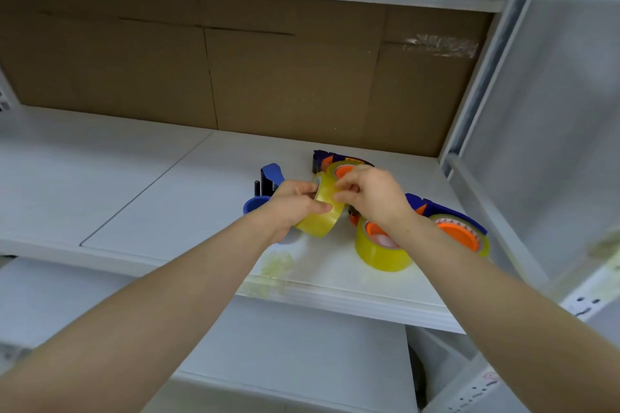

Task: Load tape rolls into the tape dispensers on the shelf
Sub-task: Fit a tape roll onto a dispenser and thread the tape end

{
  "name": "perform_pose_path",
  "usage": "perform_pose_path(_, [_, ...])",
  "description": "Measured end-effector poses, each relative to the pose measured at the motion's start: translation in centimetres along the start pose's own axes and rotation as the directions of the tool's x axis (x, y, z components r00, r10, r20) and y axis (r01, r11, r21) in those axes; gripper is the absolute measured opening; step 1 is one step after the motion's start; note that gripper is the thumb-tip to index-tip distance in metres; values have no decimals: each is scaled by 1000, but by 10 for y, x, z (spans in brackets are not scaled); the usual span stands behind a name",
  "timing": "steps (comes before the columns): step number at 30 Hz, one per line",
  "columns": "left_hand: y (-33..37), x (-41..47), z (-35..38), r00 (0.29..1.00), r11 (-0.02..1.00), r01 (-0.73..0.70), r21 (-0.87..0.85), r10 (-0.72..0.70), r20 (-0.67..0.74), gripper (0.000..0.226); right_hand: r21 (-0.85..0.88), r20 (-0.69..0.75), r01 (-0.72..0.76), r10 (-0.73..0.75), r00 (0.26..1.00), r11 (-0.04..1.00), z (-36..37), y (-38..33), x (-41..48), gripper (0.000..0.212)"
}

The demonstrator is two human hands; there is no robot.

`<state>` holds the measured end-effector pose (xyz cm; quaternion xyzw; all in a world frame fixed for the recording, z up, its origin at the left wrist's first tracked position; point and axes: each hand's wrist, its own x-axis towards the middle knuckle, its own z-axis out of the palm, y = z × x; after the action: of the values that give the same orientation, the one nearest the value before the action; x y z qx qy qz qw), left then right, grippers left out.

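Here both hands (292,208) (372,193) grip a tape roll (323,211).

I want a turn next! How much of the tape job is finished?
Looks done: three dispensers seem loaded, with rolls on orange hubs: the back dispenser, the front dispenser and the right dispenser. In hand: the left hand grips a loose tape roll while the right hand pinches its edge. Left: the blue dispenser behind the left hand looks empty.

White shelf board (141,178), brown cardboard backing (268,70) — grey upright (483,84)
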<state>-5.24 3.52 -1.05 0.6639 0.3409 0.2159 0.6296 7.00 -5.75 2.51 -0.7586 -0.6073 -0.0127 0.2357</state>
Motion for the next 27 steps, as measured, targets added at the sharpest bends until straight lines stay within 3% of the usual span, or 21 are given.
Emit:
perform_pose_path(6, [-6, 1, 9, 1000, 1000, 13, -20, -13, 6, 57, -75, 15, -32, 34, 999, 997, 9, 7, -1, 14])
perform_pose_path(10, [2, -5, 16, 997, 996, -66, 65, 63, 50, 19, -55, 3, -80, 81, 997, 995, 13, 11, 2, 11])
perform_pose_path(13, [8, -5, 5, 976, 989, -107, 100, 124, -177, 7, -23, 4, -129, 129, 992, 991, 13, 15, 9, 10])
perform_pose_path(15, [4, -4, -13, 895, 976, -195, 98, 218, -389, 9, -17, 8, -166, 166, 986, 986, 14, 18, 13, 11])
perform_pose_path(17, [-6, -3, -31, 824, 962, -188, 200, 265, -501, 20, -24, 17, -183, 183, 983, 983, 15, 19, 17, 13])
perform_pose_path(18, [-12, 0, -40, 818, 938, -142, 318, 291, -496, 31, -32, 21, -181, 182, 983, 983, 16, 19, 19, 13])
perform_pose_path(20, [-25, 3, -48, 878, 787, -9, 617, 302, -371, 56, -44, 28, -167, 168, 985, 985, 18, 18, 22, 12])
perform_pose_path(22, [-35, 7, -50, 946, 655, 24, 756, 231, -229, 75, -49, 27, -157, 159, 987, 986, 21, 16, 24, 13])
perform_pose_path(27, [-41, 15, -57, 984, 480, -102, 871, 179, 16, 56, -44, 17, -176, 177, 984, 983, 23, 18, 28, 16])
